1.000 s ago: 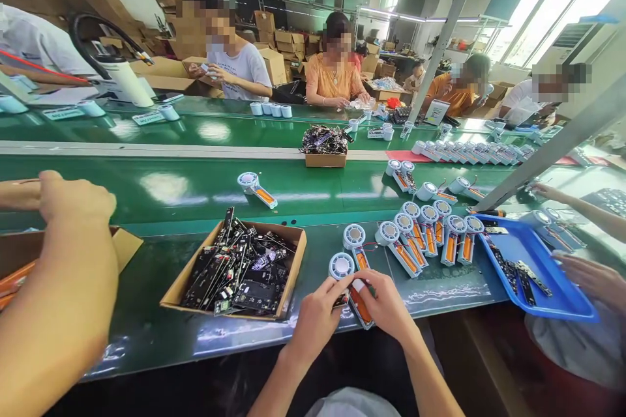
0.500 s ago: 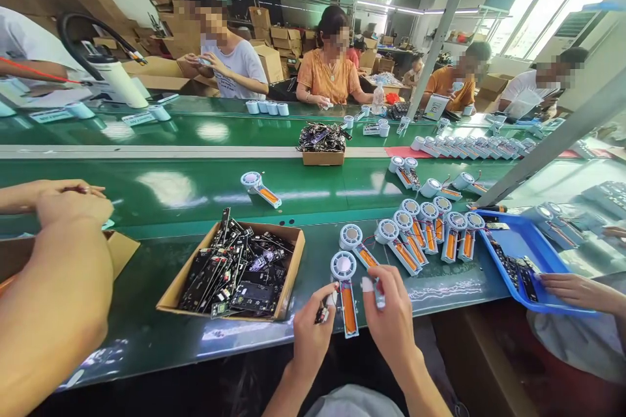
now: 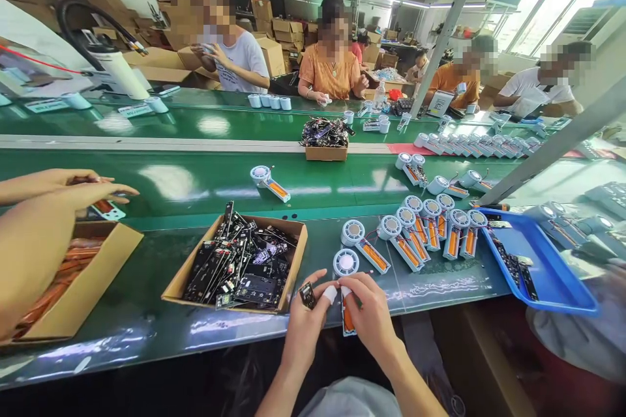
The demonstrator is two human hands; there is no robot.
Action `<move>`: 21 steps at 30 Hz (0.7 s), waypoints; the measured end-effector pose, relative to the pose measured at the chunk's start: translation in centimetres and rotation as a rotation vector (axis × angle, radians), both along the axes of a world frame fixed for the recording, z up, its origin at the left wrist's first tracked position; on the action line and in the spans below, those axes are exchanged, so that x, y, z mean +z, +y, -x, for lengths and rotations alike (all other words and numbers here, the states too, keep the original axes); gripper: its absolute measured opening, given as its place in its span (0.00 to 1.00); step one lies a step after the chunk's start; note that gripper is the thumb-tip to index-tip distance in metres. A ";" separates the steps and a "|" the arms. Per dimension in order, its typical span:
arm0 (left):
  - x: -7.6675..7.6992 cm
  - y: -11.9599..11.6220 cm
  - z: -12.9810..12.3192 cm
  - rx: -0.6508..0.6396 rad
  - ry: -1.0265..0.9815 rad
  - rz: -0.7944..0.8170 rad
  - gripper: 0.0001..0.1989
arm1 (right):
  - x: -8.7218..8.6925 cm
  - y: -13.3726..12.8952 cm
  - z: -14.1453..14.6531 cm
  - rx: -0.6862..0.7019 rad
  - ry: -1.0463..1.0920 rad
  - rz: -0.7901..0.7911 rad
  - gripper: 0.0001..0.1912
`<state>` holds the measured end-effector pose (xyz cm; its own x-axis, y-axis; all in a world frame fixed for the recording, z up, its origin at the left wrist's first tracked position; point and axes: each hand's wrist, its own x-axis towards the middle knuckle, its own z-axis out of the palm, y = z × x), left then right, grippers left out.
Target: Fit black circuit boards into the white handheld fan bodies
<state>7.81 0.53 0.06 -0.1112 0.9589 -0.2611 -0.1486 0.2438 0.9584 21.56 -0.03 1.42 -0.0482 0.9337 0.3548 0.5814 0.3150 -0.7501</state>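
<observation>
A small black circuit board (image 3: 308, 296) sits in my left hand (image 3: 306, 322), caught against the fingers, with a white cover on the thumb. My right hand (image 3: 370, 313) has its fingertips pinched together close to the left thumb, a white cover on one finger. What the right fingertips hold is hidden. Beneath both hands lies a light-blue handheld fan (image 3: 345, 262), its round head pointing away from me and its opened handle showing an orange battery (image 3: 348, 320). Just beyond lies another fan (image 3: 353, 232) with its handle open.
A cardboard box (image 3: 169, 293) full of circuit boards stands to the left. Several open fans (image 3: 413, 215) crowd the right, beside a blue tray (image 3: 577, 303). A co-worker's arms (image 3: 44, 202) reach over a box of orange parts (image 3: 105, 267) at far left. A single fan (image 3: 261, 174) lies on the green belt.
My hands have come together over the fan's handle; before, they were apart on either side. The co-worker's hand has left the blue tray. The left co-worker's arms have shifted, uncovering the orange parts.
</observation>
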 end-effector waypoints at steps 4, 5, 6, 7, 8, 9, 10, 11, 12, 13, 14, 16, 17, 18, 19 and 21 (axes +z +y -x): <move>0.6 1.1 0.3 -0.084 0.085 -0.031 0.21 | -0.3 0.0 0.1 0.016 -0.015 -0.057 0.17; 0.8 1.3 0.3 -0.095 0.118 -0.054 0.18 | -0.3 0.0 0.0 0.025 -0.039 -0.068 0.17; 0.9 1.4 0.3 -0.105 0.140 -0.067 0.15 | -0.4 0.0 0.0 0.035 -0.072 -0.080 0.17; 0.9 1.5 0.3 -0.115 0.147 -0.067 0.15 | -0.4 0.0 -0.1 0.043 -0.111 -0.091 0.17; 0.9 1.5 0.3 -0.124 0.146 -0.060 0.15 | -0.4 0.0 -0.2 0.049 -0.151 -0.102 0.17; 0.9 1.4 0.3 -0.131 0.143 -0.050 0.16 | -0.4 -0.1 -0.2 0.057 -0.191 -0.111 0.16; 0.9 1.3 0.4 -0.143 0.135 -0.033 0.18 | -0.5 -0.1 -0.3 0.068 -0.229 -0.120 0.16; 0.8 1.2 0.4 -0.163 0.114 -0.006 0.20 | -0.5 0.0 -0.3 0.082 -0.266 -0.130 0.16; 0.7 1.1 0.5 -0.186 0.086 0.026 0.22 | -0.5 0.0 -0.3 0.100 -0.303 -0.142 0.16; 0.7 1.1 0.7 -0.203 0.057 0.057 0.24 | -0.5 0.1 -0.3 0.117 -0.339 -0.156 0.16; 0.6 1.0 0.8 -0.207 0.035 0.078 0.25 | -0.5 0.2 -0.3 0.129 -0.374 -0.174 0.16; 0.5 0.9 1.3 -0.179 0.022 0.072 0.28 | -0.3 0.5 -0.3 0.127 -0.432 -0.215 0.17; 0.4 0.9 1.5 -0.158 0.026 0.053 0.29 | -0.3 0.7 -0.3 0.117 -0.456 -0.235 0.17; 0.3 0.9 1.6 -0.142 0.027 0.035 0.30 | -0.2 0.8 -0.3 0.105 -0.479 -0.254 0.17; 0.2 0.8 1.8 -0.134 0.026 0.025 0.31 | -0.1 1.0 -0.4 0.093 -0.501 -0.271 0.16; 0.0 0.7 2.0 -0.129 0.054 0.028 0.31 | 0.0 1.2 -0.5 0.077 -0.536 -0.293 0.16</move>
<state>5.76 1.20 0.05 -0.0025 0.9585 -0.2850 -0.0623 0.2843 0.9567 22.02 1.17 1.46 -0.3539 0.7877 0.5043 0.8212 0.5198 -0.2355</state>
